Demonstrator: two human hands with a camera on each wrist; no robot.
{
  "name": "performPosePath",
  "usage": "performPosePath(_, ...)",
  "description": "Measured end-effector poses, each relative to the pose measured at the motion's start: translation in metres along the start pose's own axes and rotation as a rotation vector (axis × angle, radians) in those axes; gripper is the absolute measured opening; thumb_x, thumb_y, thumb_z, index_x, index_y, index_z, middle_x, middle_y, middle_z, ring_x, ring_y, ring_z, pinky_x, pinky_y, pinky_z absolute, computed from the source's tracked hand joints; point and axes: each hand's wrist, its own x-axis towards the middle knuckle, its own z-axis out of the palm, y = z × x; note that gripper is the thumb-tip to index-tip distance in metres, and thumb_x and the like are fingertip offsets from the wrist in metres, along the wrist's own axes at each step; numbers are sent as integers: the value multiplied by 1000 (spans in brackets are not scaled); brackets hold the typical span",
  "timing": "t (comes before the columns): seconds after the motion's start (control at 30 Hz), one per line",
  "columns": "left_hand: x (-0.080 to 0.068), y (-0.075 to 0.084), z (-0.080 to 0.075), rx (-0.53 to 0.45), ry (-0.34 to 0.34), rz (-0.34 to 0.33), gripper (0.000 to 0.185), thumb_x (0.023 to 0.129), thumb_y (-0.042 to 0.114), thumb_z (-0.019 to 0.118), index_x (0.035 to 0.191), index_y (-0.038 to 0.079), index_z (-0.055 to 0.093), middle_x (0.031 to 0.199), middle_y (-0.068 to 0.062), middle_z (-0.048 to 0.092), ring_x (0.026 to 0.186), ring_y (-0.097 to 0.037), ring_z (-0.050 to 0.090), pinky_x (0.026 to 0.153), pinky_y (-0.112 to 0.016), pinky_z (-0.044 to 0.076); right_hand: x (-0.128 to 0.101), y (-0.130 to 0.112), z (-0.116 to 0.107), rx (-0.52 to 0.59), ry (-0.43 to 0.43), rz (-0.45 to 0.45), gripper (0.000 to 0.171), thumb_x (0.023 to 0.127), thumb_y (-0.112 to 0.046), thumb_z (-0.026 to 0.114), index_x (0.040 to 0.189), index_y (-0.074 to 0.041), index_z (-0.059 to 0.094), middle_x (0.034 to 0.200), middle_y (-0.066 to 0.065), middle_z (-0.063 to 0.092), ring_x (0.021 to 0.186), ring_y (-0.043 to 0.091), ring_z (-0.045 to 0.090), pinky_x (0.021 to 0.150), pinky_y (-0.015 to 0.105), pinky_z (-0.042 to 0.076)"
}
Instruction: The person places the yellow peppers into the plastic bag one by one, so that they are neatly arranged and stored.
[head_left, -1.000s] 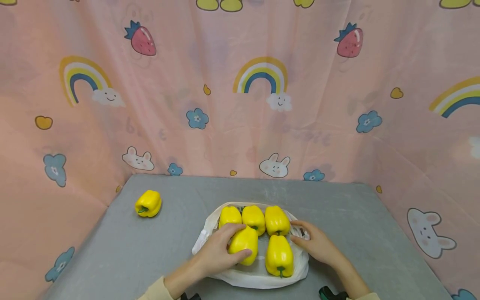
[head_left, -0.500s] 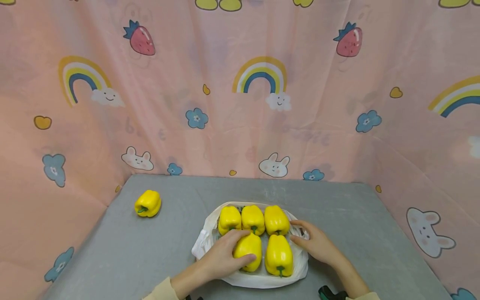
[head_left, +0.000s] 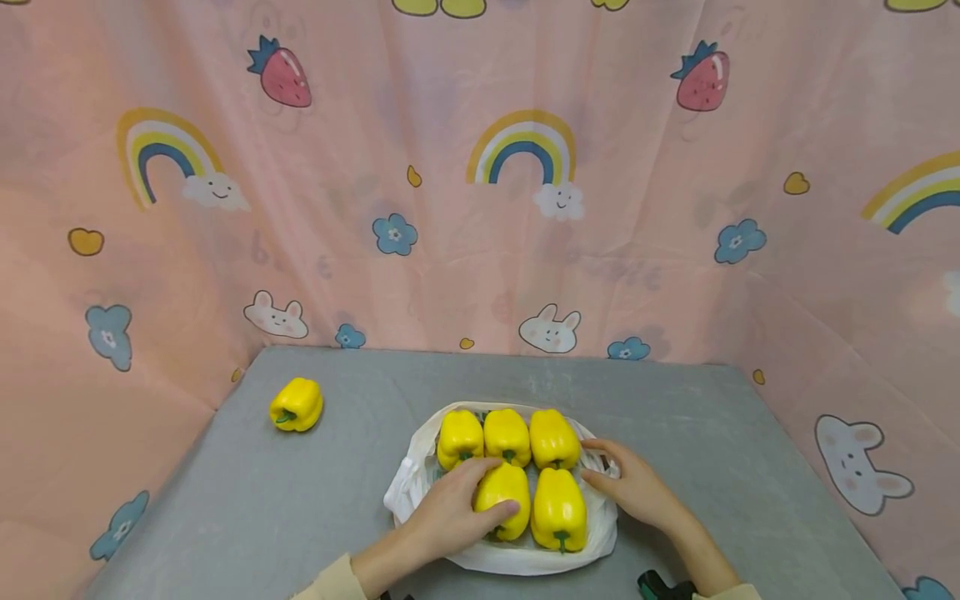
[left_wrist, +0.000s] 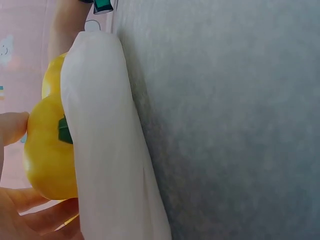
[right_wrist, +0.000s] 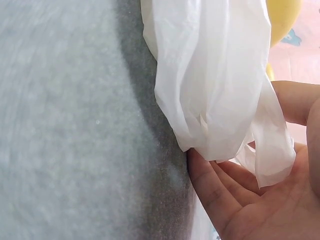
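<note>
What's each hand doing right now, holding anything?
Left hand: fingers curled round the front-left yellow pepper in the white plastic bag.
Right hand: holding the bag's right edge, thumb and fingers round the plastic.

Yellow peppers (head_left: 507, 436) with green stems, white plastic bag (head_left: 525, 557), grey table (head_left: 300, 492), pink curtain (head_left: 420, 208) with rainbows, strawberries, bunnies.
</note>
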Motion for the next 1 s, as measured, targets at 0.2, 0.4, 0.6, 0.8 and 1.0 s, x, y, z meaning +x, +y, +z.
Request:
performPosePath(0.2,0,1,2,-29,4,-17,71,94,67,57,142,14,55,138,-1,59,124,-19,56,103,-45,48,0,-2,1,-6,1,10,61,96,-44,69,143,-7,55,149,22,49,140,47,40,108,70,33)
performPosePath(0.4,-1,3,-2,-30,-25,-59,72,95,67,56,143,14,54,141,-2,57,126,-21,55,103,-47,48,-1,-4,1,-5,3,5,61,96,-43,69,143,-6,55,149,22,49,139,47,40,107,71,34)
performPosePath(0.6,-2,6,-15,-23,-41,-59,63,98,59,58,141,14,56,139,-3,59,112,-17,62,93,-39,54,-2,-5,1,-2,1,-2,60,97,-40,68,143,-5,55,149,23,49,139,48,40,107,71,33)
performPosePath(0.8,-2,6,-30,4,-15,-21,58,99,53,59,139,11,59,136,-5,61,114,-21,62,94,-43,54,-2,-5,0,-15,0,3,61,97,-42,68,144,-6,54,149,23,49,139,48,40,107,71,34)
performPosePath(1.0,-3,2,-46,-16,27,45,51,101,45,60,135,6,61,131,-9,64,111,-24,64,89,-37,56,-2,-4,-1,-19,0,-3,62,97,-44,68,144,-6,54,149,23,49,139,48,40,106,71,34)
